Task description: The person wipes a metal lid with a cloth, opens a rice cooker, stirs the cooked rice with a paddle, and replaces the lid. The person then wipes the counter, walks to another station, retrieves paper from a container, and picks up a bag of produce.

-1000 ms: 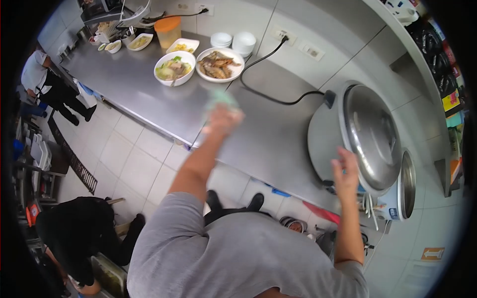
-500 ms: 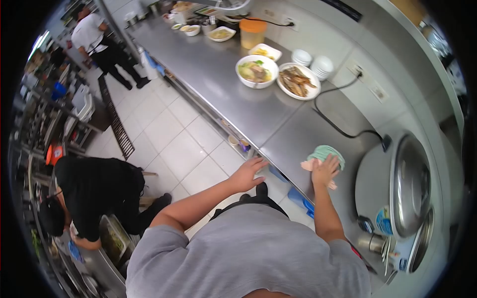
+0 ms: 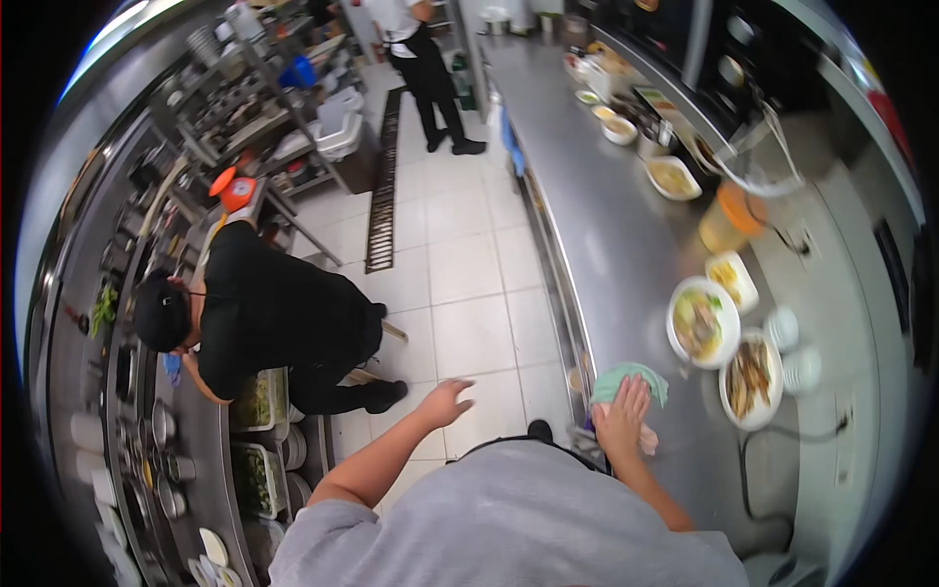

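Observation:
My right hand [image 3: 623, 421] holds a cloth [image 3: 626, 380], green with a pink part, pressed against the steel counter [image 3: 626, 284]. Its fingers lie extended over the fabric, and the pink part shows beside the palm. Just beyond the cloth stand a white bowl [image 3: 703, 324] of soup with greens and a white plate [image 3: 751, 383] of small browned fish. My left hand [image 3: 448, 403] hangs in the air over the floor, empty, its fingers apart and slightly bent.
Along the counter are a small yellow-filled dish [image 3: 732, 281], an orange-lidded tub [image 3: 732, 219] and stacked white cups [image 3: 802, 370]. A black cable [image 3: 748, 479] runs along the wall side. To the left, a person in black [image 3: 284, 303] bends over a worktop; another person [image 3: 427, 78] stands farther off.
My view has turned left and my body has shifted along the counter. The right hand has slid the cloth toward the bowl and the counter's front edge. My left hand remains raised and empty.

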`<move>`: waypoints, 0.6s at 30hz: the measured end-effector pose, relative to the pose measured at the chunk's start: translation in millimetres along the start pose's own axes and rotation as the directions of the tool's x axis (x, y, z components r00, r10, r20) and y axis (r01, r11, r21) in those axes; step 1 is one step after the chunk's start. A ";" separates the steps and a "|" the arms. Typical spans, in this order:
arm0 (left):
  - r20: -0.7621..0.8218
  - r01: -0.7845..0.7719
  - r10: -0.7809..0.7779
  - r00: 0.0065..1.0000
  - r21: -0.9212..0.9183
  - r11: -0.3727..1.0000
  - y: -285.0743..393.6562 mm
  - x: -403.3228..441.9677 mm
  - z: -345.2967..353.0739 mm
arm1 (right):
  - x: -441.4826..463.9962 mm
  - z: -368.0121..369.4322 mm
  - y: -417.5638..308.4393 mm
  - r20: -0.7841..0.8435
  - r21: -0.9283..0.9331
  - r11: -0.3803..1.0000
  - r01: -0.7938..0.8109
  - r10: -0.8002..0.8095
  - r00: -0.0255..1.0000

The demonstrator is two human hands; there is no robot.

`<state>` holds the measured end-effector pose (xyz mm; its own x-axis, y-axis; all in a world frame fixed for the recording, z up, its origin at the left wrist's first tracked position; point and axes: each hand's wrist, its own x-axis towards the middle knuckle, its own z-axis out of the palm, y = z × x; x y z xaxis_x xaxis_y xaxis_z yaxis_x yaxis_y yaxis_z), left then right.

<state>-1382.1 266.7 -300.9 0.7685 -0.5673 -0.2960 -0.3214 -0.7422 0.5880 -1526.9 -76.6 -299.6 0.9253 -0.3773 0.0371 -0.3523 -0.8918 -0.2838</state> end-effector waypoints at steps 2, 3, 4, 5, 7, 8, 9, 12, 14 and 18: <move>-0.057 0.303 -0.302 0.952 0.016 0.953 -80.7 -19.2 0.5 | 81.6 14.9 -23.4 -0.014 -0.023 0.998 0.061 -0.061 0.998; -0.162 0.391 -0.385 0.909 0.001 0.921 -123.3 -41.6 7.1 | 123.7 24.1 -35.2 -0.019 -0.039 0.996 0.076 -0.076 0.997; -0.197 0.542 -0.536 0.821 -0.027 0.840 -171.7 -69.2 22.2 | 164.6 32.7 -47.6 -0.029 -0.056 0.995 0.086 -0.087 0.996; -0.118 0.742 -0.743 0.659 -0.064 0.668 -185.8 -99.8 20.0 | 204.0 41.5 -60.1 -0.022 -0.051 0.996 0.075 -0.076 0.997; -0.070 0.855 -0.854 0.516 0.100 0.509 -237.4 -172.6 48.9 | 281.8 54.5 -81.5 -0.022 -0.041 0.999 0.035 -0.036 0.999; 0.015 0.753 -0.766 0.643 0.174 0.635 -262.3 -221.6 65.9 | 320.9 57.9 -92.0 0.003 -0.033 0.999 0.007 -0.007 1.000; 0.102 0.619 -0.650 0.753 0.227 0.752 -279.3 -265.3 76.0 | 360.2 60.7 -102.7 0.026 -0.022 0.999 -0.026 0.027 0.999; 0.537 0.963 -0.840 0.077 0.177 0.202 -234.8 -241.7 37.0 | 456.1 67.0 -119.1 0.059 0.005 0.993 -0.117 0.117 0.991; 0.524 0.968 -0.837 0.155 0.090 0.235 -261.1 -194.9 23.7 | 496.3 64.6 -123.8 0.076 0.019 0.978 -0.207 0.205 0.976; 0.392 0.838 -0.763 0.513 -0.036 0.545 -339.3 -25.0 -10.9 | 558.1 32.6 -155.3 0.033 -0.126 0.930 -0.346 0.353 0.935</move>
<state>-1286.2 536.6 -484.7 0.4228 0.1357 -0.8960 0.4891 -0.8665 0.0996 -951.2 -140.6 -266.0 0.7456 -0.6594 -0.0965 -0.6656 -0.7298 -0.1563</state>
